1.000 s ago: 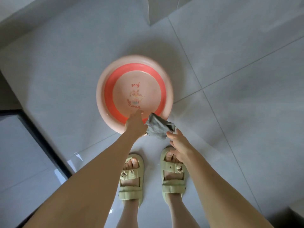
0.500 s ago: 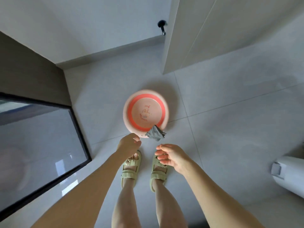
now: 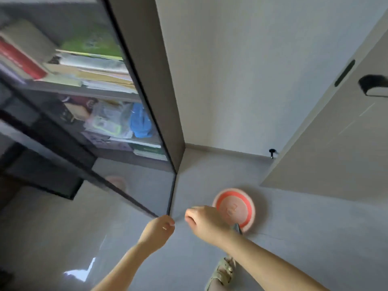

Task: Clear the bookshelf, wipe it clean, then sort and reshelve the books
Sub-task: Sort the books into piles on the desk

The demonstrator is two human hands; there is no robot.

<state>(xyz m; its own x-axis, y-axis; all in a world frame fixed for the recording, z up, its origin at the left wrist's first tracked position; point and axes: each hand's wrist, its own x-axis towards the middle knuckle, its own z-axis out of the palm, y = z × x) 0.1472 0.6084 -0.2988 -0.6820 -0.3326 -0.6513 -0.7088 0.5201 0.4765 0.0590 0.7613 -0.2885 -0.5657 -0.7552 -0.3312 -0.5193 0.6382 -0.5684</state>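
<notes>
The bookshelf (image 3: 144,66) stands at the left behind a dark-framed glass door (image 3: 134,181). Stacked books (image 3: 88,68) lie on an upper shelf, and books, bags and a blue thing (image 3: 140,120) fill the shelf below. A pink basin (image 3: 249,201) with a red ring sits on the floor, a grey cloth (image 3: 237,227) draped over its near rim. My left hand (image 3: 157,229) hovers loosely curled and empty just below the door's bottom corner. My right hand (image 3: 205,221), loosely curled and empty, is in front of the basin.
A pale door with a black handle (image 3: 372,86) stands at the right, with a black door stop (image 3: 272,152) on the skirting behind it. My sandalled foot (image 3: 222,271) stands on the grey tiled floor below the basin.
The view has swung up and left from the basin to the bookshelf. My right hand let go of the cloth, which stays on the basin's rim. Both hands have risen toward the glass door.
</notes>
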